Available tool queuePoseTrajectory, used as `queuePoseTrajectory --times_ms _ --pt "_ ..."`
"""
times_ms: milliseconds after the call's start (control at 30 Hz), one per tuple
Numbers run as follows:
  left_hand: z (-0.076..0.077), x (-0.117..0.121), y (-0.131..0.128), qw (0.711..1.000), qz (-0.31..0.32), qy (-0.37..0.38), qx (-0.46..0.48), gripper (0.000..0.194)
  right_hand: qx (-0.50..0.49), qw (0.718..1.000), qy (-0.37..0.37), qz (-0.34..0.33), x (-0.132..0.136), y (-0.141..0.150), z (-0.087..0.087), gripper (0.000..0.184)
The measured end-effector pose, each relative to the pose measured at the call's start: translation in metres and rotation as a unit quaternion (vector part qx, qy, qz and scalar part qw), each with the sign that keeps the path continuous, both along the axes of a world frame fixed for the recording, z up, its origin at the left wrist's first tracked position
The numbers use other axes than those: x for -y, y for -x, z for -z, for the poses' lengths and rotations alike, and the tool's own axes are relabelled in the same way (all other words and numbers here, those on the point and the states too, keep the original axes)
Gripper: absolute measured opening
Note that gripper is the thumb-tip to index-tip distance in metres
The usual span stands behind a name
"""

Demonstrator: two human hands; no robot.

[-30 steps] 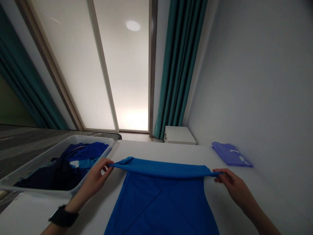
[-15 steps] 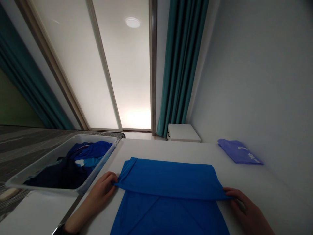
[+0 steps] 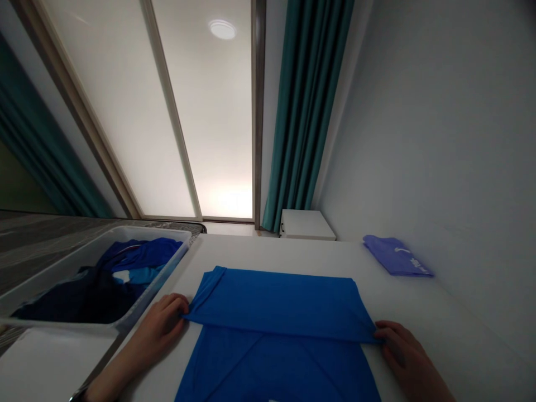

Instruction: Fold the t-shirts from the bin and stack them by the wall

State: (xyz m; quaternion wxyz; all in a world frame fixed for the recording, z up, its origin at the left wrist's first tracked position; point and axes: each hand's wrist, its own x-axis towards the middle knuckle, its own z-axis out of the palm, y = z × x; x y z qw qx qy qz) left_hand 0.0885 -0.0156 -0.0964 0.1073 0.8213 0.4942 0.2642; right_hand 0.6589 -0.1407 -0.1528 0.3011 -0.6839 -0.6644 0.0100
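The left hand [image 3: 167, 321] and right hand [image 3: 404, 352] are pinching a blue garment [image 3: 280, 304] by opposite flap corners, grips closed on cloth; it is lying on a white table [image 3: 268, 250]. Even outward tension should be helping the edge sit straight. Smooth, thin-looking fabric is forming a broad band beyond diagonal creases.

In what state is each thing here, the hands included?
Blue garment: spread on table, far end folded over
Left hand: pinching the fold's left corner
Right hand: pinching its right corner
Purple cloth: folded, lying flat
Bin: open, holding crumpled clothes
Teal curtains: gathered in folds
Frosted door: appears shut
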Motion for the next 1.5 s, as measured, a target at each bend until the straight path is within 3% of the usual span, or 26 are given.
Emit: queuePoseTrajectory --times_ms 333,500,633,733,967,1100,1300,1500 --pt "0.002 -0.003 0.002 0.999 -0.009 -0.037 0.001 0.009 0.020 1.000 0.001 -0.009 0.008 0.008 -0.010 0.022" --pt "0.000 -0.004 0.004 1.000 0.003 -0.011 -0.023 0.012 0.010 1.000 0.003 -0.004 0.009 0.004 -0.013 0.024" --pt "-0.004 -0.005 0.002 1.000 -0.007 0.012 -0.019 0.018 0.005 0.999 -0.047 0.010 -0.001 0.009 -0.015 0.029" --pt "-0.009 -0.006 -0.005 0.999 -0.030 0.033 -0.020 0.023 0.034 0.996 -0.068 -0.036 -0.019 0.042 -0.025 0.031" --pt "-0.026 -0.018 -0.026 0.997 -0.056 0.057 -0.012 0.025 0.109 0.956 0.007 -0.273 -0.071 0.195 -0.077 0.040" --pt "-0.034 -0.041 -0.040 0.994 -0.078 0.078 0.014 0.025 0.148 0.928 0.047 -0.340 -0.108 0.257 -0.094 0.040" --pt "-0.030 -0.085 -0.055 0.988 -0.113 0.100 -0.017 0.014 0.188 0.924 0.044 -0.331 -0.155 0.299 -0.087 0.030" --pt "-0.010 -0.101 -0.060 0.985 -0.144 0.098 -0.005 0.019 0.168 0.939 0.031 -0.299 -0.161 0.310 -0.067 0.027"
